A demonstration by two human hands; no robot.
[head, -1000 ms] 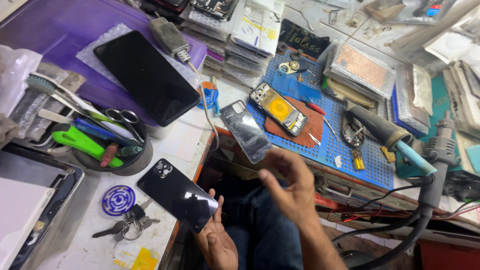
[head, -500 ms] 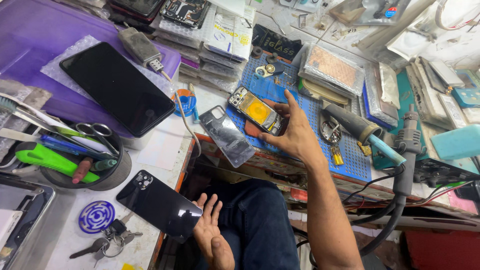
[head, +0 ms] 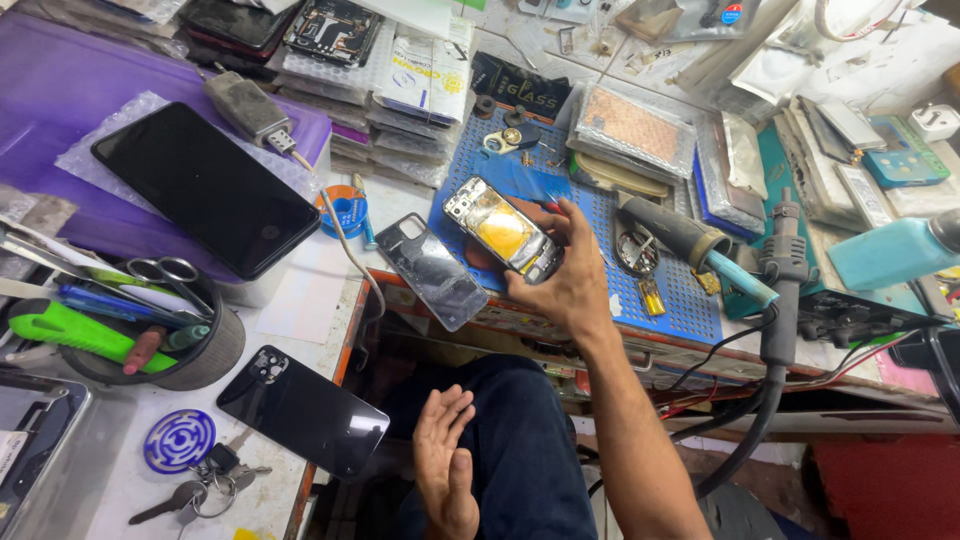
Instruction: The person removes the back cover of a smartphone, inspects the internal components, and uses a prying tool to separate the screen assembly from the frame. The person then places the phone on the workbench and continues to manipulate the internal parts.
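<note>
The person's right hand (head: 565,285) is reaching out over the blue perforated work mat (head: 660,290) and gripping an opened phone body (head: 503,230), back cover off, with a yellow-orange battery showing inside its frame. The fingers are wrapping around the lower end of the phone, the thumb lying along its near edge, and the phone is tilting slightly above the mat rather than lying flat on it.

The left hand (head: 447,462) is hanging low over the lap, palm open and fingers spread loosely, holding nothing. Just to its left, a glossy black back cover (head: 303,410) with camera cutouts is lying on the white bench edge, partly overhanging it.

Beside the held phone, to its left, a grey scuffed back panel (head: 436,270) is resting across the mat's edge and the bench. Farther left, a large dark tablet (head: 205,188) is sitting on bubble wrap over a purple sheet. A round pot of tools (head: 160,335) is holding scissors, pens and a green-handled tool. A blue round disc (head: 178,440) and a bunch of keys (head: 205,480) are lying near the bench's front. On the right, a hot-air tool (head: 690,240) is lying on the mat, and a teal bottle (head: 890,250) is standing well apart from the hands.
</note>
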